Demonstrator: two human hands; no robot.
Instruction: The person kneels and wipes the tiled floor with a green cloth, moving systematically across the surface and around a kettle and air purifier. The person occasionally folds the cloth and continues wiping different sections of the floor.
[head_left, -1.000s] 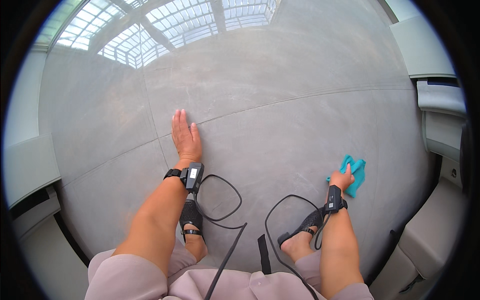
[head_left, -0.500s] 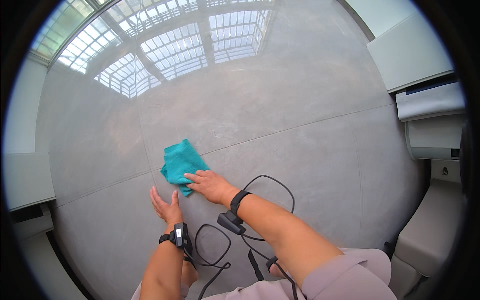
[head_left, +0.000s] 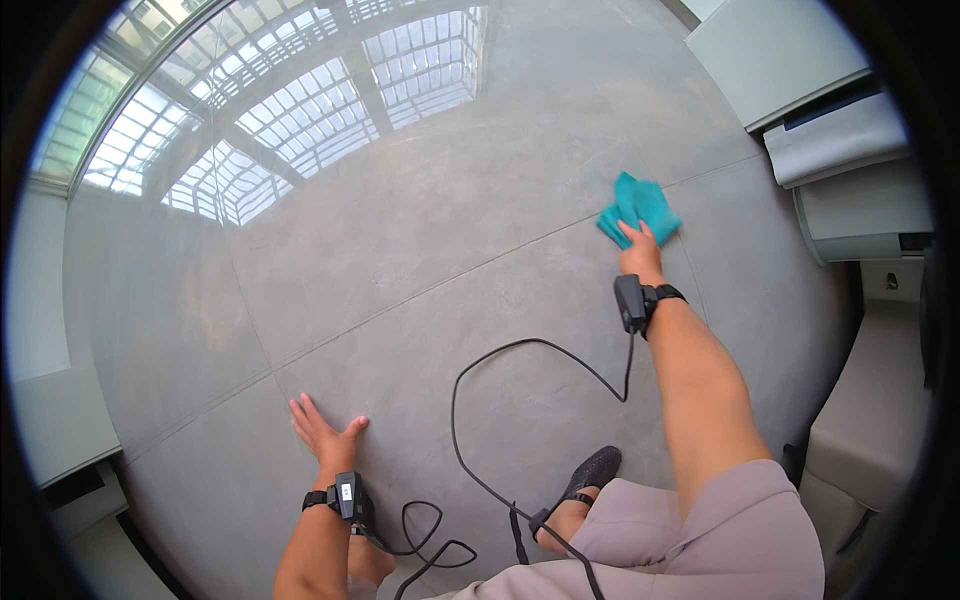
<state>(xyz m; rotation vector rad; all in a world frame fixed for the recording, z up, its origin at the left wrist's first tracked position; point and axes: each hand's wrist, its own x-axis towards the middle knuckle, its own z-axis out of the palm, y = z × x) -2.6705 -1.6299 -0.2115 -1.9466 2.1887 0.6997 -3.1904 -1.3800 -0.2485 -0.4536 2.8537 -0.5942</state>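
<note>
A teal cloth [head_left: 645,207] lies crumpled on the grey tiled floor [head_left: 420,370], to the right and far from me. My right hand [head_left: 641,255] grips its near edge with the arm stretched out, and part of the fingers is hidden by the cloth. Well to the left, my left hand [head_left: 325,432] rests on the floor with its fingers spread and nothing in it. Each wrist carries a black strapped device, the right device [head_left: 633,303] with a cable trailing from it.
The black cable [head_left: 456,400] loops over the floor between my arms. My shod foot [head_left: 597,468] is near the lower middle. White cabinets [head_left: 775,60] and a beige padded seat [head_left: 868,400] line the right side; another white cabinet [head_left: 62,425] stands at left. Windows reflect on the glossy floor.
My right hand has swept the teal cloth across the floor to the right and farther away. My left hand has shifted slightly down, its fingers now spread on the floor.
</note>
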